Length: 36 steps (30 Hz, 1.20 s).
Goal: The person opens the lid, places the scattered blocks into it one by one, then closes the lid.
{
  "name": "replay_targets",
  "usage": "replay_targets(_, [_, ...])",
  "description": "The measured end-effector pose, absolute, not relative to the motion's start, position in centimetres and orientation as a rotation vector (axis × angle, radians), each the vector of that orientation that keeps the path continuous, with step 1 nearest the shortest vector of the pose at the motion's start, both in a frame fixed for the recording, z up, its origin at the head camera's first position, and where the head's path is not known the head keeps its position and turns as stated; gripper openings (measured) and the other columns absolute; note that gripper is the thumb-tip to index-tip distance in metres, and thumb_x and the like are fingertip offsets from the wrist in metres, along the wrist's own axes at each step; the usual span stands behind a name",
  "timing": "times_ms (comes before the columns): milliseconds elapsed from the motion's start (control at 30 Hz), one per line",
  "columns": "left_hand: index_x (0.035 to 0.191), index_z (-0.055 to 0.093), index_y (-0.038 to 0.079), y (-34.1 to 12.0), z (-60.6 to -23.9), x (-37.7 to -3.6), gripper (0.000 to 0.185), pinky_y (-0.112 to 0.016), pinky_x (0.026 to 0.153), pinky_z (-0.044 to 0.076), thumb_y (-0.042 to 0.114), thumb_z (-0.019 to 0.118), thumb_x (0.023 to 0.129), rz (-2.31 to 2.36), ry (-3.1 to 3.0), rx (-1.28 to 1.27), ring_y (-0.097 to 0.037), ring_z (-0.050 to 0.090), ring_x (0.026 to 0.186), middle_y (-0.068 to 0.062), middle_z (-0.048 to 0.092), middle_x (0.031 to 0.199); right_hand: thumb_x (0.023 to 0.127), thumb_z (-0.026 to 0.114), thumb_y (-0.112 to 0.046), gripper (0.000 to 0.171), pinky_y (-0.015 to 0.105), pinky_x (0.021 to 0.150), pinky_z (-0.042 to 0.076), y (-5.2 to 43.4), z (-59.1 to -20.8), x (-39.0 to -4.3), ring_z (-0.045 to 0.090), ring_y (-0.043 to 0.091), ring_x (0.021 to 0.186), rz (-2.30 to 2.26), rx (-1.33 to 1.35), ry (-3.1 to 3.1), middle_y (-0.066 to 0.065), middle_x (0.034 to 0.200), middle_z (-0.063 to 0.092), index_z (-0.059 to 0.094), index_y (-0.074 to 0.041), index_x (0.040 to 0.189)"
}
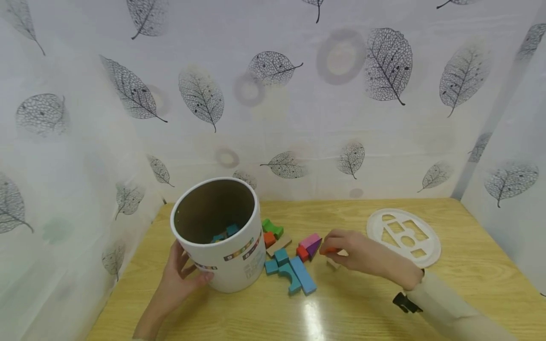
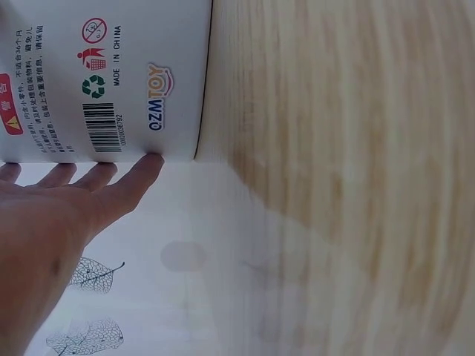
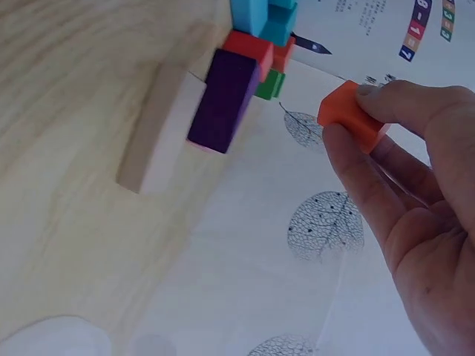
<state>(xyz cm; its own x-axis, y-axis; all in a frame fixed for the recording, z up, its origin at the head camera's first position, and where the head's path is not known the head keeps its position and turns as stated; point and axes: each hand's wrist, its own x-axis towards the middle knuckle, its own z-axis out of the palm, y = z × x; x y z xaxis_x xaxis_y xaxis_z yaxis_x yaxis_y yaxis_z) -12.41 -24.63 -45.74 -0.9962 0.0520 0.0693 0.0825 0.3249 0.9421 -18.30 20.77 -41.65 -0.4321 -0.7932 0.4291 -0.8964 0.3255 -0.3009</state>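
My left hand [image 1: 179, 284] rests against the side of a white bucket [image 1: 232, 265], thumb on its front wall, fingers spread over its left side. In the left wrist view, fingertips [image 2: 152, 163] touch the bucket's printed wall. Inside the bucket lie a few blue blocks [image 1: 232, 230]. Between thumb and fingers, my right hand [image 1: 354, 251] pinches an orange toy block [image 3: 352, 115]. Just left of that hand, a purple block [image 3: 225, 104] lies by a pink block [image 1: 309, 240] and a red block [image 1: 302, 253]. A plain wooden block [image 1: 334, 263] is partly hidden beneath the hand.
Right of the bucket are a green block [image 1: 273, 229], an orange-red block [image 1: 269, 239], a wooden plank [image 1: 279, 245], a teal arch [image 1: 291, 279] and a long blue block [image 1: 303, 276]. A white lid with cut-out shapes [image 1: 432, 251] lies at the right. Leaf-patterned curtains [image 1: 307, 118] surround the table.
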Motion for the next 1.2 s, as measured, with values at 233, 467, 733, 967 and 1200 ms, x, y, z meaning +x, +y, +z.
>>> replay_targets(233, [0.165,0.004,0.021,-24.7,-45.8,-12.4,0.114,-0.072,0.111,0.041,0.008,0.083,0.083,-1.781,-2.535,-0.147,-0.057,0.023,0.150,-0.017,0.010,0.172,0.080,0.080,0.008,0.032,0.016,0.068,0.058,20.3,-39.4,-19.9,0.067,0.006,0.081,0.702,1.547,-2.320,-0.002,0.097,0.069,0.072,-0.014,0.101])
replay_targets(467, [0.165,0.005,0.024,-24.7,-45.9,-12.4,0.114,-0.073,0.110,0.040,0.008,0.082,0.083,-1.800,-2.523,-0.154,-0.058,0.022,0.150,-0.016,0.009,0.172,0.080,0.080,0.007,0.028,0.019,0.067,0.060,19.4,-36.8,-22.4,0.070,0.011,0.081,0.700,1.560,-2.238,0.002,0.096,0.071,0.073,-0.011,0.100])
replay_targets(733, [0.165,0.005,0.025,-24.7,-45.8,-12.4,0.114,-0.074,0.110,0.040,0.007,0.082,0.083,-1.795,-2.519,-0.168,-0.059,0.021,0.150,-0.015,0.009,0.172,0.081,0.080,0.007,0.022,0.019,0.070,0.063,18.2,-34.6,-24.8,0.073,0.014,0.082,0.702,1.554,-2.217,0.005,0.094,0.073,0.074,-0.007,0.097])
replay_targets(967, [0.165,0.005,0.025,-24.7,-45.8,-12.4,0.114,-0.074,0.110,0.041,0.008,0.082,0.083,-1.797,-2.526,-0.164,-0.058,0.022,0.150,-0.015,0.010,0.172,0.086,0.076,0.005,0.018,0.022,0.076,0.064,16.0,-32.6,-26.0,0.073,0.017,0.088,0.751,1.562,-2.265,0.006,0.097,0.072,0.074,-0.007,0.099])
replay_targets(1200, [0.165,0.006,0.025,-24.7,-45.8,-12.4,0.113,-0.074,0.110,0.040,0.008,0.082,0.083,-1.792,-2.519,-0.180,-0.058,0.022,0.150,-0.015,0.011,0.172,0.091,0.073,0.001,0.015,0.023,0.082,0.064,12.4,-30.7,-26.4,0.070,0.016,0.094,0.789,1.564,-2.309,0.005,0.101,0.073,0.074,-0.008,0.103])
